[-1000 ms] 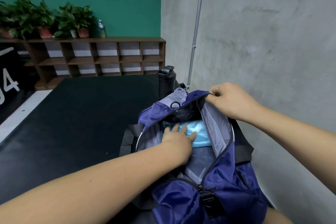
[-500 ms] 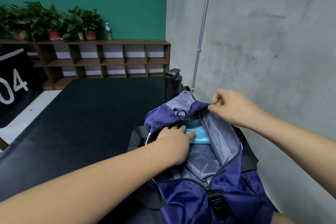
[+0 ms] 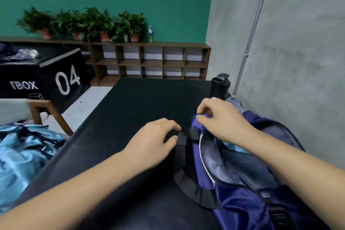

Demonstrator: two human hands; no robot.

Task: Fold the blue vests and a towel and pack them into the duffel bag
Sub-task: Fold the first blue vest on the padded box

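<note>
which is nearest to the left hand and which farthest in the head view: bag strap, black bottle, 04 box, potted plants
1. Bag strap: beside the left hand, on the duffel bag's left side.
2. Black bottle: behind the bag, by the wall.
3. 04 box: beyond the table, left.
4. Potted plants: on the back shelf.

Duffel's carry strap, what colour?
Black strap, set against the purple-blue duffel bag; head view, the only one.

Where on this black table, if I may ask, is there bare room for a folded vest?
The black table is bare from its far edge to the left hand, and leftward to the vest pile. Its right side is crowded: duffel bag, black bottle, right hand pinching the bag's rim.
</note>
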